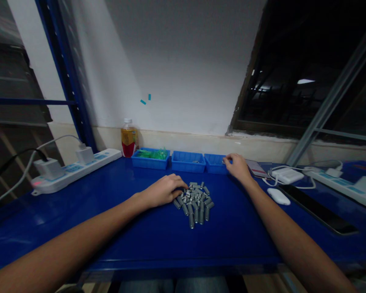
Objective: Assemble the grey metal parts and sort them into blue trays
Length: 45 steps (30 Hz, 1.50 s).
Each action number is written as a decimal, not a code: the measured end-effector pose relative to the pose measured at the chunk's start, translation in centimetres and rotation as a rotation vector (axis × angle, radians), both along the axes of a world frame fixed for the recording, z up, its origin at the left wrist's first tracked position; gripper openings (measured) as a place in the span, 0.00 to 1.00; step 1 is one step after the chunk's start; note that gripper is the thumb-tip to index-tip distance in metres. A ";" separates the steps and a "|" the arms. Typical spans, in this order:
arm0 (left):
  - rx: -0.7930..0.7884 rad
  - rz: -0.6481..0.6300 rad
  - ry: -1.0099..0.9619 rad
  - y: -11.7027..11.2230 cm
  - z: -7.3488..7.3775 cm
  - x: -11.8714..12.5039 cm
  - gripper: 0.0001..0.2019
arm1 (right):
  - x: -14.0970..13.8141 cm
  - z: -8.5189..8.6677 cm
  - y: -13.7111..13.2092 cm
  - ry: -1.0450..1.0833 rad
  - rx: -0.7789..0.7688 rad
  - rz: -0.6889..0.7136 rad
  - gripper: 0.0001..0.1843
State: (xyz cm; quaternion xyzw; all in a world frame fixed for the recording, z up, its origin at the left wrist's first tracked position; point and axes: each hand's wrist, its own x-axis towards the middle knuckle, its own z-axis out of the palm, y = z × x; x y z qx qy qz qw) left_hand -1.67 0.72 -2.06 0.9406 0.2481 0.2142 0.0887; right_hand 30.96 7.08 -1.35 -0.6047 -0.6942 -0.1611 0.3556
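A loose pile of small grey metal cylinders (198,203), some with shiny ends, lies in the middle of the blue table. My left hand (164,191) rests at the pile's left edge with its fingers curled down among the pieces; what they grip, if anything, is hidden. Over the right-hand blue bin (215,167), my right hand (238,167) has thumb and fingertips pinched together. A small shiny metal piece shows at those fingertips, too small to name. The middle blue bin (188,166) holds a few small grey pieces.
A left blue bin (151,164) contains green plastic bits, with a drink bottle (128,138) behind it. Power strips (79,167) lie at both sides. On the right are a black phone (320,209), a white earphone case (278,196) and a white charger (286,175) with cables.
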 end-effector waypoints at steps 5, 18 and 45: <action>-0.050 0.104 -0.026 0.2 -0.1 0.0 0.04 | -1.5 0.0 -0.5 0.027 0.029 0.001 0.10; -0.574 0.100 -0.666 0.8 -0.6 0.4 0.14 | -14.2 0.5 -8.0 -0.158 -0.036 0.688 0.07; -0.465 0.193 -0.404 0.1 0.1 0.6 0.16 | -13.5 -0.1 -7.4 -0.007 -0.017 0.704 0.01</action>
